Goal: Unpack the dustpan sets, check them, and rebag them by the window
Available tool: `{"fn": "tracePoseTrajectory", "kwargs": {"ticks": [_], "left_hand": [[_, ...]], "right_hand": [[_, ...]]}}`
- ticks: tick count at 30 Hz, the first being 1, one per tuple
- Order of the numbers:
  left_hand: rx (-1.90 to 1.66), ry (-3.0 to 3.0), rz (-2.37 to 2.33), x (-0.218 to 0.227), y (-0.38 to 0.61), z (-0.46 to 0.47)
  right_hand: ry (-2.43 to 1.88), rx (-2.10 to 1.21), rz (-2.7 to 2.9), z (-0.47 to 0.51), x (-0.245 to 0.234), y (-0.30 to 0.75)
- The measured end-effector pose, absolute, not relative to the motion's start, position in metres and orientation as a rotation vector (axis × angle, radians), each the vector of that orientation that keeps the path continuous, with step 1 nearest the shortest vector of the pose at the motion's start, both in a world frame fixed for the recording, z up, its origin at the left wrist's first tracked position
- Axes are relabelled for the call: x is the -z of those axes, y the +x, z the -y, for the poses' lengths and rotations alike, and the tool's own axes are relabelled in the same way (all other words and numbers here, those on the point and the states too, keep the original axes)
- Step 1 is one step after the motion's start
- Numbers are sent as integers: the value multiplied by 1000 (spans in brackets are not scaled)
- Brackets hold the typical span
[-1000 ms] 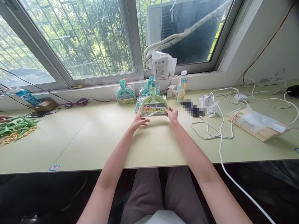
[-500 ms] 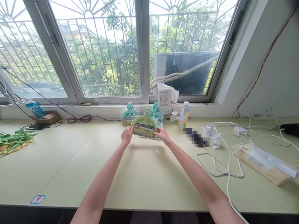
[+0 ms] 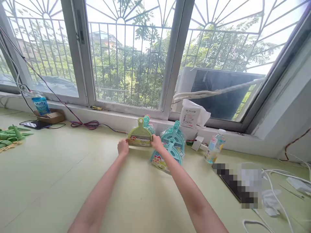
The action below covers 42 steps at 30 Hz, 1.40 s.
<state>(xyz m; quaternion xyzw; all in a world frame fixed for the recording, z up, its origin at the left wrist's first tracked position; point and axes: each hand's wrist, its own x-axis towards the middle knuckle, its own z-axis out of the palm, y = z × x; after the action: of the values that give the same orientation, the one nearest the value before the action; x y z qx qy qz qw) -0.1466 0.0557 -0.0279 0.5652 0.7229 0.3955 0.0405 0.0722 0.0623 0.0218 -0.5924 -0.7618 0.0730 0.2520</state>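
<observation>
Both my hands hold a yellow-green dustpan set (image 3: 140,133) upright in clear wrapping, its round-holed handle pointing up. My left hand (image 3: 123,147) pinches its left edge, and my right hand (image 3: 157,143) grips the right edge. Right behind it, partly hidden, stand teal and reddish dustpans (image 3: 147,121) against the wall under the sill. To the right, several wrapped teal dustpans (image 3: 176,133) lean in a stack. One more teal dustpan set (image 3: 171,152) rests in front of that stack, partly covered by my right forearm.
A drink bottle (image 3: 215,147), a tissue pack (image 3: 190,114) and a white adapter (image 3: 198,143) are on the right. White cables (image 3: 274,184) lie beyond a blurred dark object. At left are coiled wires (image 3: 85,125), a blue bottle (image 3: 40,104), a cardboard box (image 3: 54,116) and green leaves (image 3: 14,134).
The view has turned and tilted. Both hands have carried the yellow-green dustpan set left, in front of the left group. A teal set now shows in front of the right stack.
</observation>
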Motion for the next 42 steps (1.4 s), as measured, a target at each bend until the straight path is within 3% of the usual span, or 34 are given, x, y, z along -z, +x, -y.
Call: {"fn": "tracePoseTrajectory", "kwargs": {"ticks": [8, 25, 31, 35, 38, 42], "left_hand": [[-1351, 1784, -2072, 46, -143, -89], [-1337, 1620, -2049, 37, -129, -116], [-1428, 1551, -1974, 28, -129, -101], [-1547, 1756, -1884, 30, -111, -55], [-1259, 1861, -1652, 34, -85, -18], [-915, 1670, -1398, 29, -42, 8]], "right_hand": [[-1811, -39, 2126, -69, -7, 78], [-1867, 83, 2201, -80, -21, 83], [-1573, 175, 2014, -39, -29, 121], [-1717, 303, 1710, 12, -30, 177], [-1919, 148, 1526, 44, -17, 215], [-1992, -417, 1269, 68, 12, 234]]}}
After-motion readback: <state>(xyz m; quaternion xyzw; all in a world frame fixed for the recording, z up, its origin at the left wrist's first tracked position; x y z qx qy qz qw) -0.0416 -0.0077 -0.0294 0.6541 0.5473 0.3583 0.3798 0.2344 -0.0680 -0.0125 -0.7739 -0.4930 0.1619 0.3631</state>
